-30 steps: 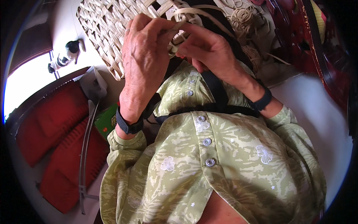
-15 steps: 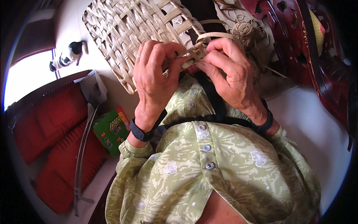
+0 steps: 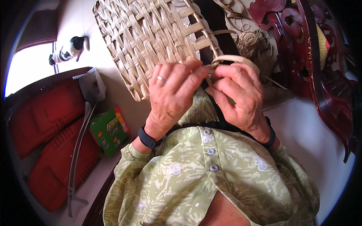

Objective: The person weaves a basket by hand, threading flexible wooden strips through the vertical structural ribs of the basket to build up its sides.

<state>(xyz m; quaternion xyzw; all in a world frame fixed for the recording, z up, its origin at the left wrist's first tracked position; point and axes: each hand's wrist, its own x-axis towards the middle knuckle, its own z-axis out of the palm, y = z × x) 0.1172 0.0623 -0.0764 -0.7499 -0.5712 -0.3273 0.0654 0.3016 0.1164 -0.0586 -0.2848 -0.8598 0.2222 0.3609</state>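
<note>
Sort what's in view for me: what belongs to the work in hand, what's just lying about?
In the work:
woven panel, left hand at its edge
strip, looping by the right hand
cord coil, probably: similar colour, untouched

Apparently lying about:
green box
red pieces
carved wood

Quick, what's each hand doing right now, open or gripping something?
Left hand: fingers curled at the woven panel's edge; grip hidden, cannot tell.
Right hand: fingers bent by the pale strip; whether it grips cannot be told.
</note>
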